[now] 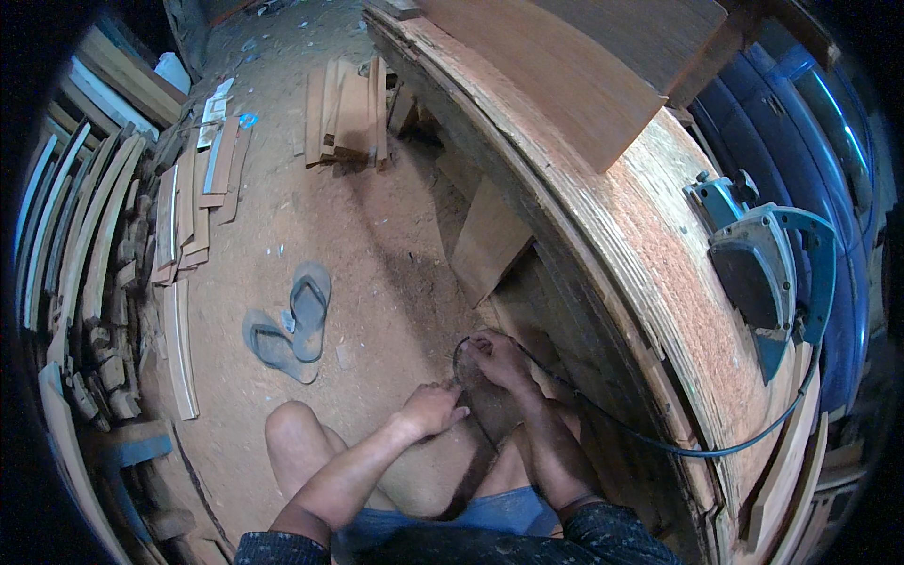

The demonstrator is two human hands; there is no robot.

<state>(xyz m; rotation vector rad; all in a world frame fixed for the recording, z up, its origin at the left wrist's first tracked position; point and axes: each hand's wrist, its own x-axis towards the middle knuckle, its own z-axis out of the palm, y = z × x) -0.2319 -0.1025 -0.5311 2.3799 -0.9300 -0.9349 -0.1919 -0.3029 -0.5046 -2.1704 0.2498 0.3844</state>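
Note:
A black power cord (603,412) comes down from the blue electric planer (772,273) on the workbench and ends in a small loop between my hands. My right hand (499,360) pinches the cord near the top of that loop, its fingers closed. Lower and to the left, my left hand (433,410) is closed where the loop comes down, thumb sticking out; the exact grip is partly hidden by the fingers. Both hands are above the floor in front of my bent knees. The planer lies on its side near the bench's right edge, out of both hands' contact.
The wooden workbench (650,245) runs along my right, with a broad brown board (556,85) on it. Grey flip-flops (309,311) lie on the dusty floor. Cut wood pieces (348,108) stand ahead, and stacked planks (85,235) line the left side. A blue vehicle (800,141) stands beyond the bench.

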